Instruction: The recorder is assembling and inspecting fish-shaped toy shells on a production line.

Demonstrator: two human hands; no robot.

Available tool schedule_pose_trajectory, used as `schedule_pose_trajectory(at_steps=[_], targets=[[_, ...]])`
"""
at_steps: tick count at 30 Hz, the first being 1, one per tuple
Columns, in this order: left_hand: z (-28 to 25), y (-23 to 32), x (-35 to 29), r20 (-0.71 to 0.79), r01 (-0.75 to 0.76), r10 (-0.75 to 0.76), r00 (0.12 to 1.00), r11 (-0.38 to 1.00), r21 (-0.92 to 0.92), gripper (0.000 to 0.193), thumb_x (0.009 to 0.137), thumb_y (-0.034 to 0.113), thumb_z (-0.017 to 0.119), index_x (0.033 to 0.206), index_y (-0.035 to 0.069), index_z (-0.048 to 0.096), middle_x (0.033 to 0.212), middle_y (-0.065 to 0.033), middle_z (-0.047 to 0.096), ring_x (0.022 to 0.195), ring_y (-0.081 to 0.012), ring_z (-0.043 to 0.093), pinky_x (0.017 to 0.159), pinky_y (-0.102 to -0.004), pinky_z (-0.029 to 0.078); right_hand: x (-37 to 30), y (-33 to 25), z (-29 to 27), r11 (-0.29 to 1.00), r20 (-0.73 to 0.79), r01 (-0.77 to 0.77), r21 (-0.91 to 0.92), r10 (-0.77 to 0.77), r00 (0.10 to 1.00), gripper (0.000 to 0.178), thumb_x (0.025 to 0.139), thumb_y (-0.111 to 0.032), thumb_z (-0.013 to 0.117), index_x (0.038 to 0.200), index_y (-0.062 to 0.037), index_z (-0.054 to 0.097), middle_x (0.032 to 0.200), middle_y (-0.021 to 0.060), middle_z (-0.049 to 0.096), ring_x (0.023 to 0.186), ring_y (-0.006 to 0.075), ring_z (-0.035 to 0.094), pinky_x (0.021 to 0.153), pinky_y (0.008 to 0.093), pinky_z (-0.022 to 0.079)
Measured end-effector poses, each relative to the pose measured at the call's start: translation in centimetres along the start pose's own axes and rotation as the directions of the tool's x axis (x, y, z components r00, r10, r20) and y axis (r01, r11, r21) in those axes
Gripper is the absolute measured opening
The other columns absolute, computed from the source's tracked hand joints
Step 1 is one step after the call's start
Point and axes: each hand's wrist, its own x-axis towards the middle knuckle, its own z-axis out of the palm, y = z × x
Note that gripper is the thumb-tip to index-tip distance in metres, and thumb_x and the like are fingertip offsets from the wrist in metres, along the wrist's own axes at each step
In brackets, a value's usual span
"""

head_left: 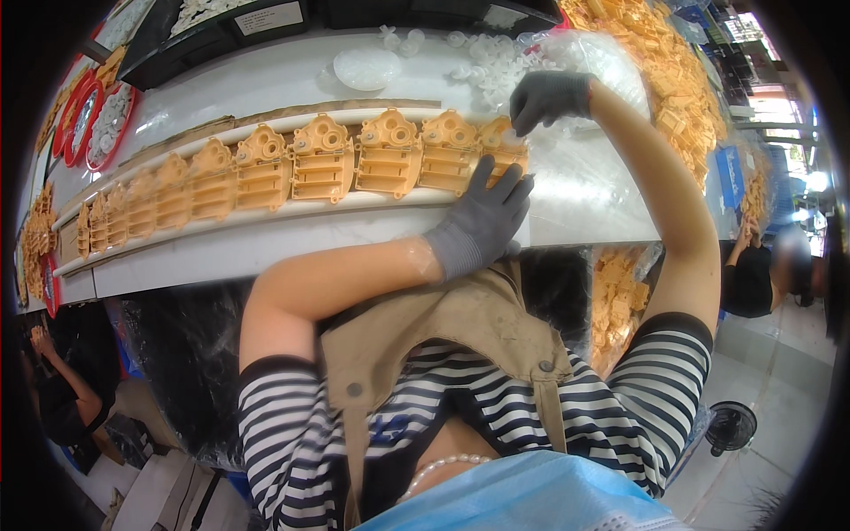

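Observation:
A long row of yellow-orange plastic housings (pixel 320 159) lies along the bench between two white rails. My left hand (pixel 478 221), in a grey glove, rests with stretched, slightly spread fingers on the lower part of the rightmost housing (pixel 503 152). Above that housing's top right corner is my right hand (pixel 544 99), also gloved in grey. Its fingers are pinched together and point down. A whitish bit shows just below the fingertips, too small and partly hidden to name. Each housing has round openings at its upper end and ribbed compartments below.
Loose white plastic parts (pixel 491 66) and a clear plastic bag (pixel 602 71) lie beyond the row. Orange parts are heaped (pixel 682 97) at the right. A black bin (pixel 212 35) stands at the back; red-rimmed trays (pixel 111 128) are at far left. Other people sit at both sides.

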Motion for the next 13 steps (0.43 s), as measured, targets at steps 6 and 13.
schedule_pose_trajectory(at_steps=[6,13], targets=[[-0.2,0.0,-0.1,0.006,0.009,-0.009,1.0,1.0,-0.005,0.063,0.079,0.046,0.061,0.123,0.001,0.052,0.138,-0.0134,0.04,0.131,-0.0307,0.029,0.106,-0.0588,0.018,-2.2,0.4,1.4,0.982,-0.109,0.05,0.184,-0.03,0.994,0.018,0.07,-0.018,0.071,0.079,-0.0036,0.068,0.069,0.0,0.06,0.062,0.0085,0.051,0.055,0.0229,0.043],[0.2,0.0,0.1,-0.017,0.006,-0.006,1.0,1.0,-0.016,0.063,0.078,0.046,0.063,0.122,0.002,0.053,0.136,-0.0129,0.041,0.131,-0.0309,0.03,0.106,-0.0587,0.019,-2.0,1.1,2.4,0.979,-0.17,0.124,0.16,-0.097,0.981,0.017,0.07,-0.018,0.069,0.078,-0.0034,0.067,0.069,0.0017,0.06,0.066,0.0085,0.053,0.06,0.0234,0.045]])
